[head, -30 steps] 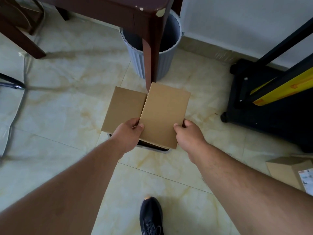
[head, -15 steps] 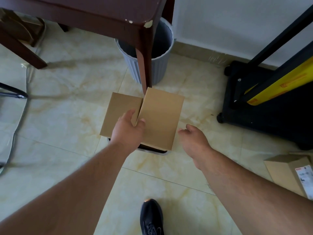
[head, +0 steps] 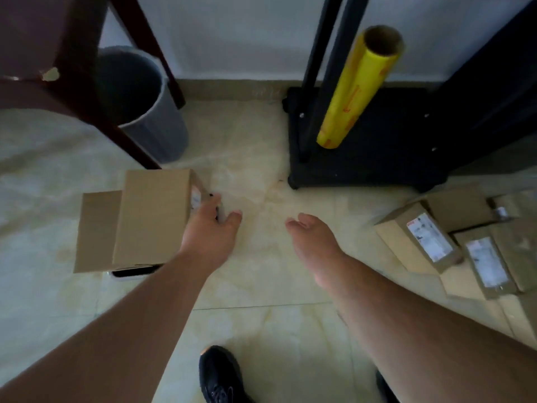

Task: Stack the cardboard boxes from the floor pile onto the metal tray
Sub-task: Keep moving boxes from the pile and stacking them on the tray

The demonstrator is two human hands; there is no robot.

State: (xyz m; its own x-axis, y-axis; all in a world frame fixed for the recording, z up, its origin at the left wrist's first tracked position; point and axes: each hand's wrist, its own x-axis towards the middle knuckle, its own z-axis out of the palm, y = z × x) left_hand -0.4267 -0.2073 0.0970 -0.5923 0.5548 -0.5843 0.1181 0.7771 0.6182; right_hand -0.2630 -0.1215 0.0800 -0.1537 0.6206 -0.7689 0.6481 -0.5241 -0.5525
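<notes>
Two brown cardboard boxes (head: pixel 151 216) lie side by side on the metal tray (head: pixel 132 271), of which only a front edge shows beneath them. My left hand (head: pixel 210 228) is at the right side of the taller box, fingers relaxed, holding nothing. My right hand (head: pixel 311 231) hovers over the bare floor, fingers loose and empty. The floor pile of labelled cardboard boxes (head: pixel 427 239) lies at the right, apart from both hands.
A grey ribbed bin (head: pixel 145 112) stands behind a dark wooden table leg (head: pixel 116 123). A black wheeled stand (head: pixel 363 158) holds a yellow film roll (head: pixel 357 85). My black shoe (head: pixel 219 376) is at the bottom. Pale tiled floor lies between tray and pile.
Both hands have let go of the box now lying on the tray. My right hand has drawn away rightward, and the view has swung right, bringing the floor pile into sight.
</notes>
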